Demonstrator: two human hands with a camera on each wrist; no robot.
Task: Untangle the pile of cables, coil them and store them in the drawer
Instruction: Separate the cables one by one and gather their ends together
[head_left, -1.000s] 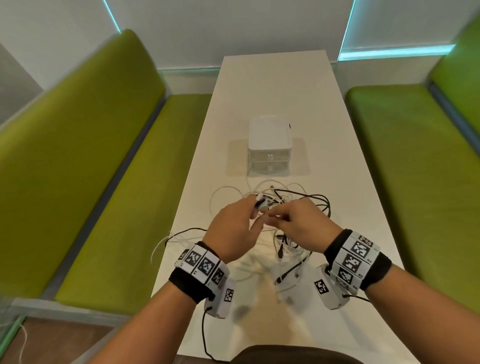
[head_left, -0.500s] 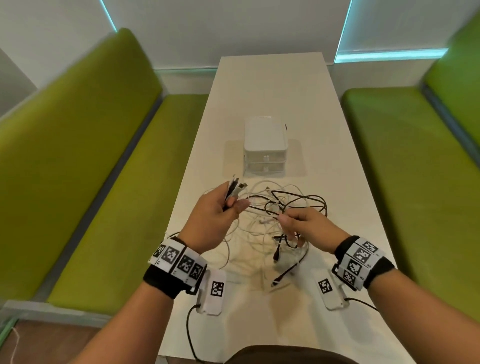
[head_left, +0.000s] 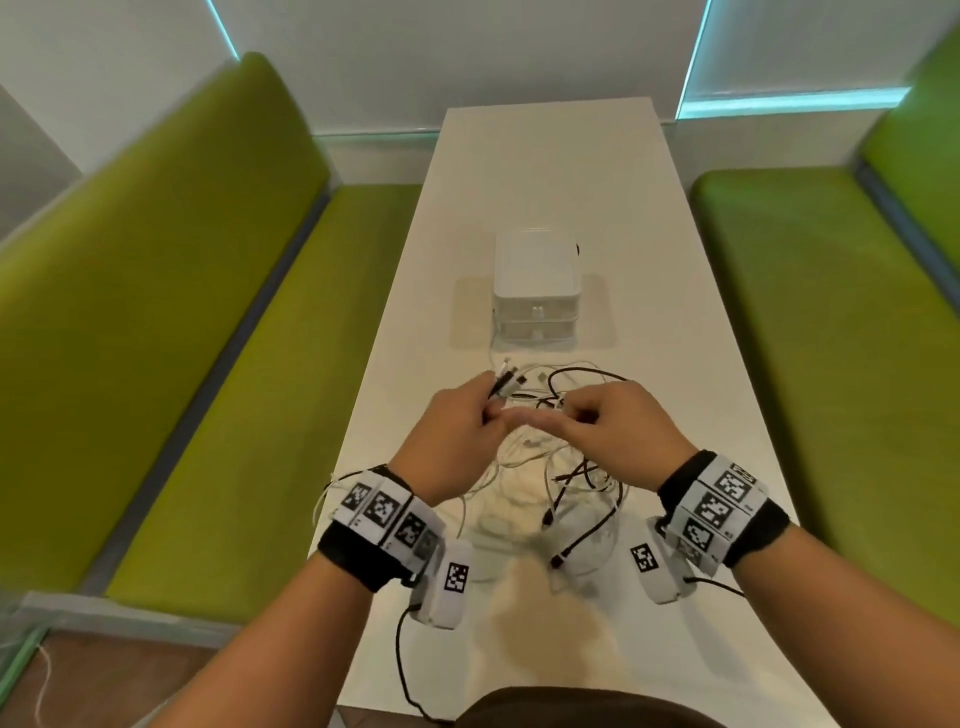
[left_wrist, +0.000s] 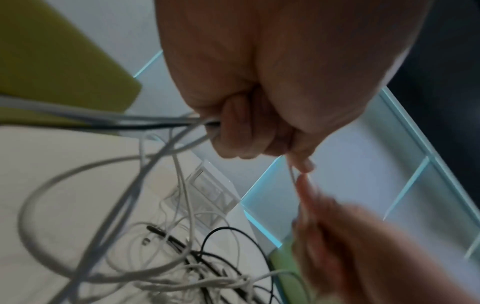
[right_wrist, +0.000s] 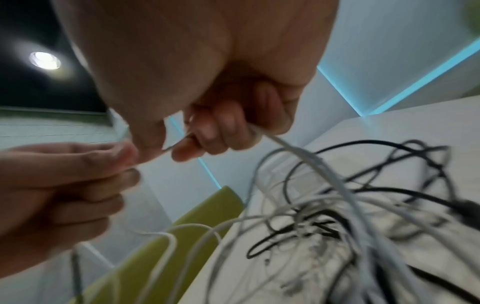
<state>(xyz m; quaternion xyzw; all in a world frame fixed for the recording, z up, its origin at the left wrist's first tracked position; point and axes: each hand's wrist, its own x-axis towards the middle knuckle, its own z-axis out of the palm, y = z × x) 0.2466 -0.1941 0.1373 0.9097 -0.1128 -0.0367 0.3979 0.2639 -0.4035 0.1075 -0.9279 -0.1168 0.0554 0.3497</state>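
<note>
A tangled pile of white and black cables (head_left: 563, 483) lies on the white table (head_left: 675, 364) in front of me. My left hand (head_left: 493, 410) grips a bundle of cable ends (head_left: 506, 382) that stick out past its fingers; in the left wrist view several white and black cables (left_wrist: 166, 123) run into its fist. My right hand (head_left: 566, 421) touches the left hand above the pile, its fingers curled round a thick white cable (right_wrist: 293, 150). A thin white cable (right_wrist: 153, 158) is stretched between the fingertips of both hands. The white drawer unit (head_left: 535, 291) stands shut behind the pile.
Green benches (head_left: 218, 364) run along both long sides of the table. Bare tabletop (head_left: 550, 171) lies beyond the drawer unit. Loops of white cable (head_left: 324, 493) hang over the table's left edge by my left wrist.
Half a second ago my hands were apart, the left one out to the left with the cable ends. Now they have come together again above the pile, fingertips touching.
</note>
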